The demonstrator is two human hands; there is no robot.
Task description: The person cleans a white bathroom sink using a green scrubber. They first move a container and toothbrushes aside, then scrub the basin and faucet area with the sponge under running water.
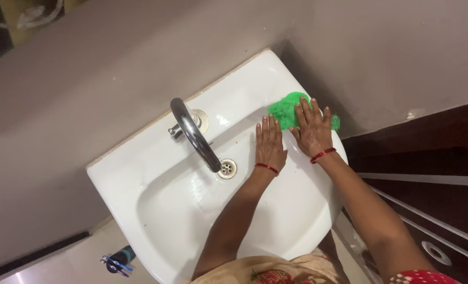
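A white wall-mounted washbasin point(139, 173) fills the middle of the view. My right hand point(313, 129) presses flat on a green mesh scrubber point(289, 109) at the basin's far right rim. My left hand point(269, 144) lies flat, fingers together, on the inner slope of the bowl just left of it, holding nothing. A red bangle sits on each wrist. The scrubber is partly hidden under my right fingers.
A curved chrome tap point(194, 134) arches over the drain point(227, 168). Grey walls meet in a corner behind the basin. A dark bottle with blue items point(119, 260) lies on the floor at lower left. Dark tiles and a floor drain point(436, 253) are at the right.
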